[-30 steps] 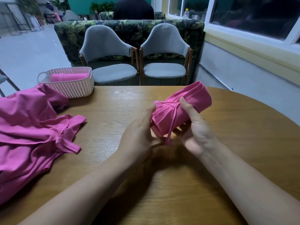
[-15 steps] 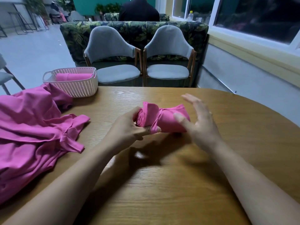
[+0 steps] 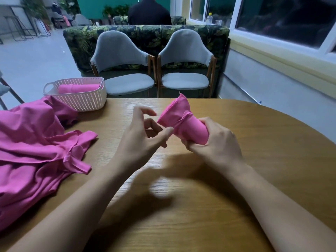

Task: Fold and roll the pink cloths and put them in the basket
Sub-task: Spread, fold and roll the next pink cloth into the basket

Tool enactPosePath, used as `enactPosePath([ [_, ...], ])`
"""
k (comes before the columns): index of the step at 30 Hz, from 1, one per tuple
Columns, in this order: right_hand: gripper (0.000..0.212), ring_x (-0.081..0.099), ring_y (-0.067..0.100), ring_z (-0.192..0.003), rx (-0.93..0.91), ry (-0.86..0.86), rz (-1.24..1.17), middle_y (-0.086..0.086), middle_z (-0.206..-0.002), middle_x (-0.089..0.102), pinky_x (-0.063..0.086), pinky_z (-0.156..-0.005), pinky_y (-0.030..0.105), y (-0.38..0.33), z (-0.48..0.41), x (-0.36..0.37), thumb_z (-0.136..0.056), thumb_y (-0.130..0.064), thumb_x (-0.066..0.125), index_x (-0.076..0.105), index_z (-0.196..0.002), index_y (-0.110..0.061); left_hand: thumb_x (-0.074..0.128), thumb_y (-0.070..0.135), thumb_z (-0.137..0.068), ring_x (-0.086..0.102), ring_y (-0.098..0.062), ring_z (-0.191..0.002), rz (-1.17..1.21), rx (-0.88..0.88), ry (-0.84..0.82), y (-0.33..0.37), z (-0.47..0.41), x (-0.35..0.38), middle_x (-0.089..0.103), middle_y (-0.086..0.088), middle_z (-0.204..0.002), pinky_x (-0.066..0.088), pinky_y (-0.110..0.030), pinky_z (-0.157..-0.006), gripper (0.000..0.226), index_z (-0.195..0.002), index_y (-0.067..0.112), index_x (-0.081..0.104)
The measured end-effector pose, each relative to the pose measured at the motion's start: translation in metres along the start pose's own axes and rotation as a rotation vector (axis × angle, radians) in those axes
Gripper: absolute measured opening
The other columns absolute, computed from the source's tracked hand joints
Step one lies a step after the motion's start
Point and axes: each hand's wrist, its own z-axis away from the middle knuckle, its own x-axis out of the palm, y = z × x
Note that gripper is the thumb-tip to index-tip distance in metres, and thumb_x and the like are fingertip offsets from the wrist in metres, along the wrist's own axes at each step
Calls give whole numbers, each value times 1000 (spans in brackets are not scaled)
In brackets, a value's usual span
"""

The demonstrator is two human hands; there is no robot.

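Basket (image 3: 82, 101) first: it sits pale and perforated at the far left of the wooden table (image 3: 181, 206), and one pink roll (image 3: 78, 88) lies on its side inside, running along the basket's length. Just in front of it and touching its near wall, a heap of pink cloths (image 3: 36, 142) sprawls loose and crumpled over the table's left side. Now to the middle, where the right hand (image 3: 216, 140) is wrapped firmly round the lower end of a rolled cloth (image 3: 183, 122), holding it up off the table, tilted, with the flared loose end pointing up and to the left. The left hand (image 3: 140, 135) hovers just beside it with fingers loosely bent and spread, gripping nothing; its thumb tip is right at the roll's edge, though whether it touches I cannot tell. Two grey chairs (image 3: 127, 70) stand beyond the table.
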Motion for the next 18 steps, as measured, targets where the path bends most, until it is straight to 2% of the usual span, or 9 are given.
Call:
enactPosePath([
  [4,66,66,18,-85,51,-11,-15,-9,-96,68,54,-74,36,-3,4,1,-73,-76,75,61,-121,-33,83,22,-89,74,-12,-74,-298,227,-34,-4,2,8,72,10,-76,51,-21,-66,18,-96,22,67],
  [7,66,66,20,-85,66,-13,4,-8,-95,69,53,-73,36,-9,6,5,-73,-77,72,62,-121,-33,81,19,-92,74,-9,-72,-290,248,-8,-3,3,11,73,12,-72,58,-27,-69,9,-91,22,73],
  [10,62,66,25,-86,72,-60,37,-5,-93,69,52,-72,37,-14,7,10,-73,-78,69,61,-113,-31,79,15,-93,72,-11,-72,-377,379,93,-3,4,9,71,11,-77,58,-37,-67,9,-91,18,72],
  [12,61,66,26,-84,98,-111,24,-4,-88,68,53,-71,39,-18,8,14,-73,-81,65,60,-105,-29,75,15,-95,69,-17,-70,-536,513,199,-2,4,6,69,8,-80,54,-40,-59,8,-89,15,70],
  [15,64,64,23,-76,149,-179,-110,-5,-80,66,53,-68,41,-24,8,14,-70,-86,61,61,-95,-27,68,19,-101,60,-25,-58,-768,723,363,7,5,7,64,2,-75,46,-43,-48,20,-82,13,71],
  [18,56,61,15,-66,247,-288,-364,-1,-70,68,50,-61,42,-28,4,8,-62,-76,63,65,-78,-22,72,16,-99,53,-25,-56,-802,938,298,16,14,18,57,-3,-69,43,-42,-51,18,-82,10,75],
])
